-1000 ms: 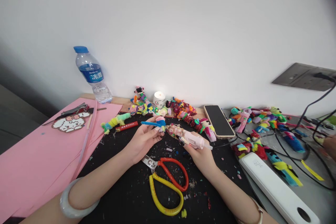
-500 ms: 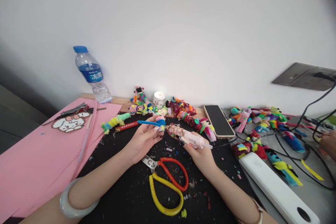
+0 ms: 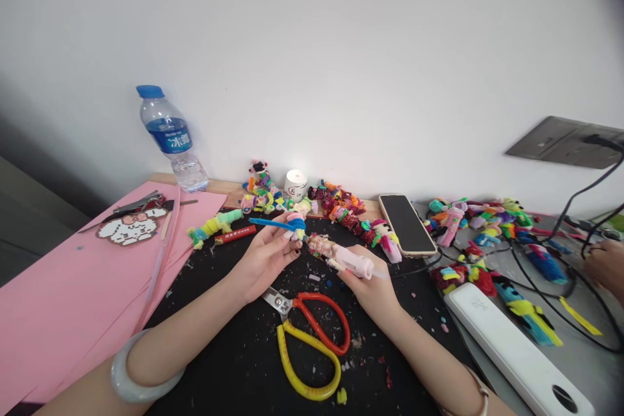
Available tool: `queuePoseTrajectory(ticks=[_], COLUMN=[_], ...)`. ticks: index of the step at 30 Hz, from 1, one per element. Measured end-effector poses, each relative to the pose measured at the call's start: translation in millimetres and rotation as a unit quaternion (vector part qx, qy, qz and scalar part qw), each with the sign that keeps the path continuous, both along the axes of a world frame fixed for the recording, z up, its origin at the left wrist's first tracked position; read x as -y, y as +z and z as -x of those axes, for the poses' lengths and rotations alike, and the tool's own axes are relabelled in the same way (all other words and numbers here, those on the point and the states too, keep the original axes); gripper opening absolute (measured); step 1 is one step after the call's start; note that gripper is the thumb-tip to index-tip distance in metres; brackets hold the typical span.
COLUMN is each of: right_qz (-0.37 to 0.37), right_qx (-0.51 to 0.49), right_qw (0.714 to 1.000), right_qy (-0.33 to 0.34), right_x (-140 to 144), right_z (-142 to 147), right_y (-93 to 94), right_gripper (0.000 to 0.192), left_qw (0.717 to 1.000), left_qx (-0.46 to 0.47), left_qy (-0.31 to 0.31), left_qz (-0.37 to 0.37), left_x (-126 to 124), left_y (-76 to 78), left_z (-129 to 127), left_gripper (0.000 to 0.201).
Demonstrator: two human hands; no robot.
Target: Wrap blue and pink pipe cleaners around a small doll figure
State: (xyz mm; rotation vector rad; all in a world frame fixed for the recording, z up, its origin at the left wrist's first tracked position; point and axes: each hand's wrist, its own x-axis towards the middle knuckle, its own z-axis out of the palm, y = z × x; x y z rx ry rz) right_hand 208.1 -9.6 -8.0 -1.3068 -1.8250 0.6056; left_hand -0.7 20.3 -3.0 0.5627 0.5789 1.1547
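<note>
My left hand [image 3: 266,260] pinches a small pipe-cleaner figure [image 3: 296,227] in blue, pink and yellow. A loose blue pipe-cleaner strip [image 3: 268,223] sticks out of it to the left. My right hand [image 3: 368,286] is wrapped around a pale pink glue gun [image 3: 353,261], a clear glue stick showing at its back end. Its nozzle [image 3: 319,246], crusted with fuzz and glitter, points left at the figure, close to my left fingertips. Whether the tip touches the figure, I cannot tell. Scissors [image 3: 312,344] with one red and one yellow handle lie on the black mat below my hands.
Finished pipe-cleaner figures [image 3: 341,208] line the wall behind, beside a white paper cup [image 3: 296,185] and a phone [image 3: 407,224]. A water bottle [image 3: 170,136] stands by pink sheets [image 3: 73,299] at left. At right are cables, a white power strip-like device [image 3: 517,344] and another person's hand [image 3: 607,266].
The figure has turned in my left hand, and its blue strip has swung left and slightly up. The glue gun has shifted a little left and down. The other person's hand shows more at right.
</note>
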Motion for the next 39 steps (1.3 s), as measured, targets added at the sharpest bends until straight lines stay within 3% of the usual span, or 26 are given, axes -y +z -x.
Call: queuePoseTrajectory(ticks=[4,8,12,15,18,23,25,29,39], right_qz=[-0.028,-0.048,-0.051,-0.078,-0.131,-0.184,-0.196,-0.210,-0.126], right_qx=[0.102,0.244,0.299,0.269,0.201,0.146,0.139,0.101,-0.003], right_qw=[0.994,0.966,0.948,0.958,0.971,0.967,0.964,0.965,0.991], right_qy=[-0.030,-0.075,-0.091,-0.066,0.008,0.096,0.118,0.122,0.052], right_x=[1.4,2.5,5.6,8.8,13.0,20.8,22.7,23.9,22.6], right_z=[-0.2,1.8,4.7,5.9,6.9,10.3,11.6,12.8,12.0], right_y=[3.5,1.4,1.1,6.7,12.5,13.1,12.5,13.2,14.3], right_gripper=[0.016,0.039,0.049,0.050,0.051,0.050,0.040,0.017,0.020], left_qw=[0.999,0.996,0.989,0.976,0.958,0.939,0.934,0.937,0.961], left_qx=[-0.021,-0.063,-0.128,-0.189,-0.247,-0.278,-0.284,-0.275,-0.200], left_qy=[0.026,0.044,0.039,0.029,0.019,-0.057,-0.071,-0.097,-0.103], left_qz=[-0.017,-0.037,-0.069,-0.103,-0.146,-0.195,-0.205,-0.192,-0.160], left_x=[-2.7,-1.7,2.1,4.6,6.8,11.3,12.5,12.2,8.2], left_y=[-1.4,-3.2,-1.1,0.2,-0.5,-3.0,-3.5,-3.6,-3.2], left_z=[0.5,-0.1,-3.0,-4.6,-5.2,-6.7,-7.7,-8.2,-4.2], left_gripper=[0.036,0.036,0.036,0.035,0.037,0.033,0.033,0.035,0.037])
